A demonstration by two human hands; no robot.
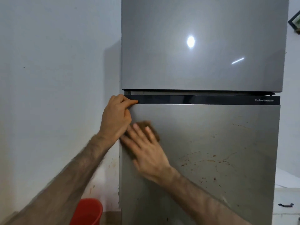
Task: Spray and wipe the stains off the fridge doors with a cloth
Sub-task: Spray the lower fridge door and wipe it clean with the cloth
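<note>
Right hand (148, 153) is flat on the lower fridge door (211, 159), fingers straight and spread, pressing a brown cloth (150, 127) against the steel near the door's upper left corner. The cloth peeks out past the fingertips and under the palm; motion blur smears its edges. That grip is released, then: a flat press, nothing curled round the cloth.

Left hand (116, 117) sits just left of it, at the door's top left corner. Its fingers are curled, and the forefinger reaches onto the left end of the black handle strip (203, 99) that runs across the top of the lower door. Whether that grip truly clasps the door edge, I cannot tell. The two hands touch or nearly touch at the door's left edge.

Brown stains (214, 161) are splashed over the middle and right of the lower door, well to the right of the cloth. The upper fridge door (203, 46) shows bright reflections. Brown specks also mark the white wall (48, 78) low beside the fridge, above a red bucket (88, 211) on the floor.
</note>
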